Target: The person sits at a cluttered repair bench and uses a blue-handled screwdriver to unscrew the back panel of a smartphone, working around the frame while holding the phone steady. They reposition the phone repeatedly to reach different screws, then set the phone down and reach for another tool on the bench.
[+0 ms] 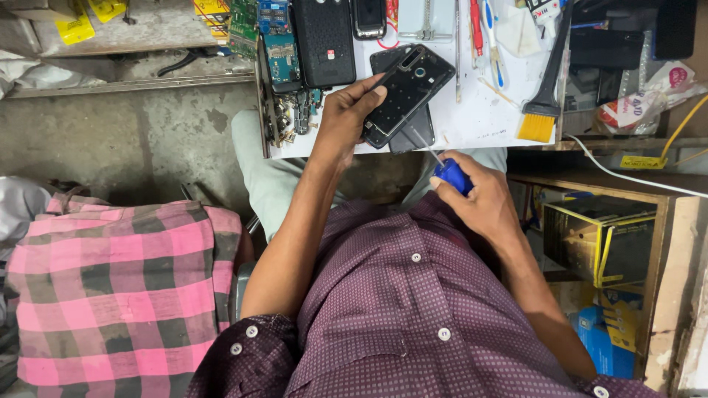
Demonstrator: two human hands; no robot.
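Note:
My left hand (pixel 348 114) grips the lower edge of a black phone frame (pixel 408 90), tilted above the near edge of a white work surface (pixel 479 121). A dark flat panel (pixel 413 133) lies just beneath the frame. My right hand (pixel 476 199) is closed around a screwdriver with a blue handle (pixel 453 175); its thin shaft points up toward the frame's lower edge. Both hands hover over my lap, close to the table's front edge.
On the white surface lie a black phone back (pixel 324 40), green circuit boards (pixel 280 44), small loose parts (pixel 291 118), tweezers, pens and a yellow-bristled brush (pixel 542 103). A pink checked cloth (pixel 122 287) sits at left. Boxes (pixel 601 239) fill a wooden shelf at right.

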